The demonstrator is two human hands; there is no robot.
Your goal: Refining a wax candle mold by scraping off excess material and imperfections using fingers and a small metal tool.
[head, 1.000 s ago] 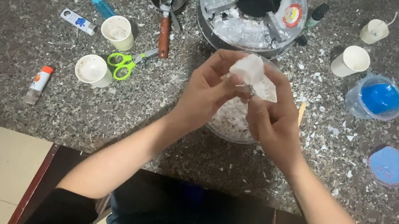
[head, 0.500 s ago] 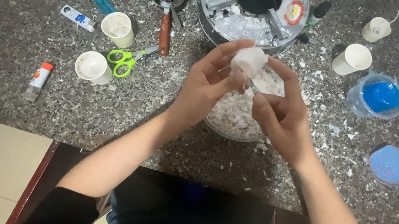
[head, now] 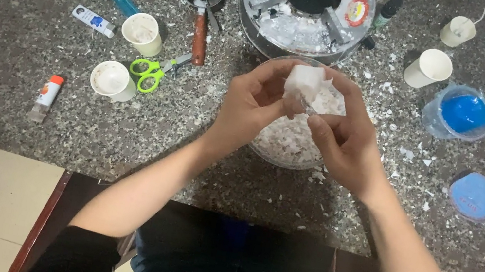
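Both hands meet above a clear bowl (head: 276, 152) on the speckled stone tabletop (head: 23, 58). The left hand (head: 247, 107) has its fingers (head: 277, 72) curled closed around a white block (head: 304, 82), thumb pressing its near face and fingertips wrapped over the far edge. The right hand (head: 344, 141) closes on the block from the other side; its thumb seems to press a thin blade-like tool against the underside, though that part is too small to tell for certain. The block is held just over the bowl, which is filled with white flakes and shavings.

Behind the bowl stands a round metal pot (head: 307, 11) with white chunks inside and a dark part at its middle. To the left lie green scissors (head: 151, 70), two small paper cups (head: 127, 56) with pale contents, and a small metal ladle (head: 203, 0). To the right sits a cup holding blue material (head: 462, 115).
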